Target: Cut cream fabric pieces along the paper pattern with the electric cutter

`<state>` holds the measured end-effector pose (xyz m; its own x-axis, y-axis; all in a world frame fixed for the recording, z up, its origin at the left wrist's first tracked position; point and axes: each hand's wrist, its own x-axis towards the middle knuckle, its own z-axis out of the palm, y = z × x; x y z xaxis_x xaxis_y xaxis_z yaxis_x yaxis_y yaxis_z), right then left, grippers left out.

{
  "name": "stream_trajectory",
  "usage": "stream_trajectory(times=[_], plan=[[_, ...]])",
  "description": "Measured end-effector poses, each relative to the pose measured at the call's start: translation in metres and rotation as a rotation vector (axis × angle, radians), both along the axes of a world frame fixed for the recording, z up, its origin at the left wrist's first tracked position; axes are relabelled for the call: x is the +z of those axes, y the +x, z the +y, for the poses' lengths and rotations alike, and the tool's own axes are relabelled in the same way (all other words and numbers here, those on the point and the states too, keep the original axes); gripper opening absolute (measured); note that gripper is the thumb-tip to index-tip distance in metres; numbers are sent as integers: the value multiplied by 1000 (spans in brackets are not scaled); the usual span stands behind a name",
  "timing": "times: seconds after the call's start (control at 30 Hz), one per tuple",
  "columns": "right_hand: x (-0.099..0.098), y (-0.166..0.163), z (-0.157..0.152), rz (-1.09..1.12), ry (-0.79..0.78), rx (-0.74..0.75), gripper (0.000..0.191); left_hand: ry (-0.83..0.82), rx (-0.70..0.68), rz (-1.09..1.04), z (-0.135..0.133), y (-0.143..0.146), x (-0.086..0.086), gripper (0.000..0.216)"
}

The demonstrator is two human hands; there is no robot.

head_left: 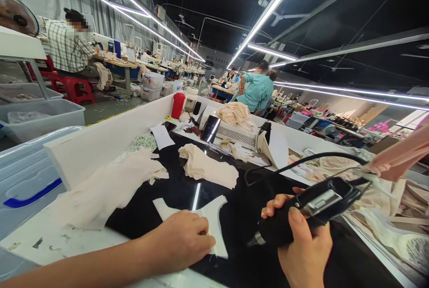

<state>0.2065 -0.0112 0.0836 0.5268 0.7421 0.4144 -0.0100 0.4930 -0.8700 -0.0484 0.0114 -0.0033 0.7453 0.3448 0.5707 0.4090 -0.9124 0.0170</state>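
Note:
My left hand (182,240) lies on a white cut fabric piece (214,216) on the glossy black worktop (181,189), fingers curled and pressing it down. My right hand (301,248) is wrapped round a black corded hand tool (308,210), its metal tip pointing down-left toward the fabric piece and hovering a little above the worktop. A black cable (301,163) runs from the tool across the table. Stacks of cream fabric pieces lie at the left (110,185) and in the middle (206,167).
A white wall (110,136) rims the table's left side. At the far end stand a red cup (178,105), phones, a white machine (237,134) and folded cloth. Clear plastic bins (30,176) sit at the left. Other people sit at sewing stations behind.

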Motion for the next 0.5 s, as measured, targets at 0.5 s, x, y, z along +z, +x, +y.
stream_trajectory(times=[0.5], plan=[[-1, -7, -4, 2, 25, 70, 53, -28, -1, 23, -1, -3, 1, 14]])
